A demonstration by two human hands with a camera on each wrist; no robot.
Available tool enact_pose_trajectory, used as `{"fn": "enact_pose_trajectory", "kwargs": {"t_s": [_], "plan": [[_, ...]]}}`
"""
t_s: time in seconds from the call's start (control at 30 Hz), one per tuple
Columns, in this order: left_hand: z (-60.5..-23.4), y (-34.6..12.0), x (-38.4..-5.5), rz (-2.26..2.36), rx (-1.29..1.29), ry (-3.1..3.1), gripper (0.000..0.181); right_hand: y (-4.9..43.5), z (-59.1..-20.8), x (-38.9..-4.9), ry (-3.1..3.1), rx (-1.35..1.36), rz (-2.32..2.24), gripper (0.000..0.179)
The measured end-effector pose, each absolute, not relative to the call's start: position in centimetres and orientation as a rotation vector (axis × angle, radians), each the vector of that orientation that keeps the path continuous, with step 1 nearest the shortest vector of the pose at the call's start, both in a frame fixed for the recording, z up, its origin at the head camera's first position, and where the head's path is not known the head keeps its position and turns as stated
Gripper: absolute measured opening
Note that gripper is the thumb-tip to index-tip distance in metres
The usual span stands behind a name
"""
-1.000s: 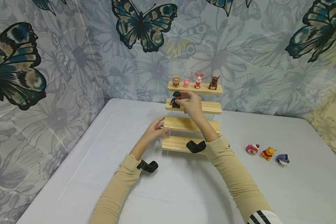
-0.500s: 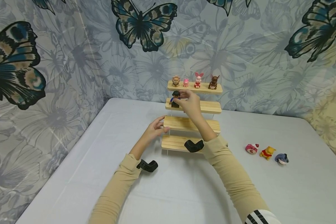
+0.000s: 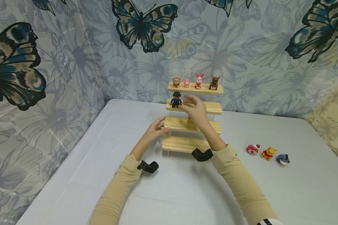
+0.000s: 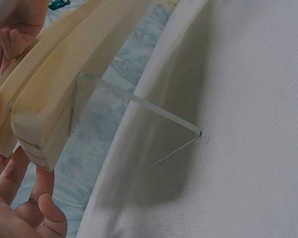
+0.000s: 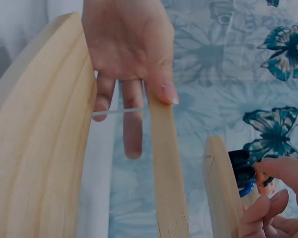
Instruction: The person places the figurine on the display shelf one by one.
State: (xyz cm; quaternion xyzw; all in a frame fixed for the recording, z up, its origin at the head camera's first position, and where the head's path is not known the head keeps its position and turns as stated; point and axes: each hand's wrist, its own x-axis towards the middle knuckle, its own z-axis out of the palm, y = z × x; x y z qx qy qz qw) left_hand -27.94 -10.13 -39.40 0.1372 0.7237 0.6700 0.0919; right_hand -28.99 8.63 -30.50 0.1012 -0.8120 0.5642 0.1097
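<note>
In the head view, a toy figure with black hair and a blue top stands upright at the left end of the second tier of a wooden display stand. My right hand is just right of it, fingers spread and loosely bent, with a small gap to the figure. The right wrist view shows the figure's dark feet beyond a board's edge. My left hand holds the left end of the third tier, thumb in front and fingers behind; the left wrist view shows those fingers at the board's end.
Several small animal figures line the top tier, among them a brown one and a long-eared pink one. A pink toy, a yellow bear and a blue-grey toy lie on the white table to the right.
My right hand has let go of the toy figure and drawn back slightly to the right. The figure stays standing on the second tier. My left hand has stayed in place.
</note>
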Motion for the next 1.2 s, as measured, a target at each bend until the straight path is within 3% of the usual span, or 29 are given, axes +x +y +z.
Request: {"fn": "enact_pose_trajectory", "kwargs": {"t_s": [0.47,0.77,0.9,1.2], "plan": [[-39.5,-10.1,-28.1,1.985,0.415,2.163,0.065,11.4,-31.4,-27.9,-2.307,0.397,2.014,0.051],[-37.8,-10.1,-26.8,1.988,0.410,2.131,0.062,13.8,-31.3,-26.2,-2.393,0.402,1.942,0.049],[-39.5,-10.1,-27.9,2.017,0.424,2.102,0.063,15.0,-31.5,-25.3,-2.385,0.387,1.912,0.046],[-39.5,-10.1,-27.8,2.010,0.433,2.137,0.067,19.6,-31.7,-24.3,-2.406,0.412,1.823,0.041]]}}
